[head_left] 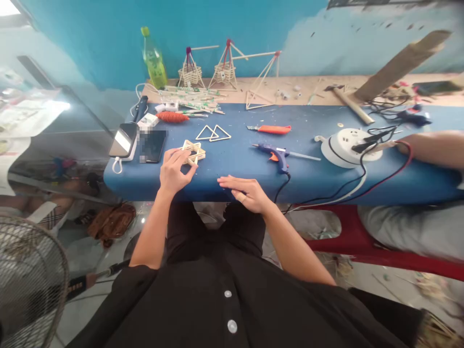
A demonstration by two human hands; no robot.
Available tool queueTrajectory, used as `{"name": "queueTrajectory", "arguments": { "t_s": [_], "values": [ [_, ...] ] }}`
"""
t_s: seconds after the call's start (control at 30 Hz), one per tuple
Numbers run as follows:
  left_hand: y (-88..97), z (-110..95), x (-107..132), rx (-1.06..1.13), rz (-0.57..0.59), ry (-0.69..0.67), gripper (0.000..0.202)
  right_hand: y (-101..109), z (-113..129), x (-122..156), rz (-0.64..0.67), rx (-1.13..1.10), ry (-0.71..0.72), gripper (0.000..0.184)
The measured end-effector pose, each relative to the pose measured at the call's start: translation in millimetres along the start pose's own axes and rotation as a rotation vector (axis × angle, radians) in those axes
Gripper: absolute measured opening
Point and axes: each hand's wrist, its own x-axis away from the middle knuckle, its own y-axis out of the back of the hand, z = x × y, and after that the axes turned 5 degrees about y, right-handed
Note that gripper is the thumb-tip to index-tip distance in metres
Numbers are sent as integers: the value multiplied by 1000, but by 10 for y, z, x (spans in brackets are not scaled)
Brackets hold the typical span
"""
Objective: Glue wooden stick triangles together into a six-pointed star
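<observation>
My left hand [174,170] is at a small star-shaped frame of stacked wooden sticks [197,153], thumb on the near side and fingers over its left part. The fingers hide some of the frame. My right hand [248,192] rests at the table's front edge, its fingers stretched out and holding nothing. Beyond the star lie two stick triangles [222,133], side by side and overlapping. A blue glue gun [277,155] with a glue stick in its back lies to the right, and an orange utility knife [273,129] sits behind it.
Two phones [152,146] [125,137] lie at the left of the blue table [232,164]. Behind are orange twine [172,117], loose sticks [195,99], a bottle [155,63] and stick models [223,72]. Rightward are a hammer [353,105], a corded power strip [346,147] and another person's arm [431,150].
</observation>
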Motion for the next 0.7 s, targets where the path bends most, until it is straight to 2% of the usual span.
{"name": "queueTrajectory", "arguments": {
  "t_s": [0.07,0.13,0.23,0.37,0.5,0.57,0.67,0.7],
  "values": [
    [33,34,-23,12,12,-3,45,3,-26,-96,-47,100,-92,49],
    [63,54,-50,26,22,1,53,-13,-62,-241,-63,229,-201,61],
    [84,39,-89,61,41,31,57,-76,-83,-421,-1,278,-241,73],
    [93,-17,-136,278,12,210,41,-150,1,-384,34,147,-104,53],
    [142,-56,-167,422,-21,321,51,-177,99,-172,45,-63,24,31],
    [176,-100,-172,511,-13,354,59,-204,116,-109,-13,-132,34,31],
    [223,-235,-143,653,34,388,62,-240,122,-128,-236,-151,-34,28],
    [238,-295,-122,701,61,396,62,-242,125,-161,-321,-148,-61,35]
  ]
}}
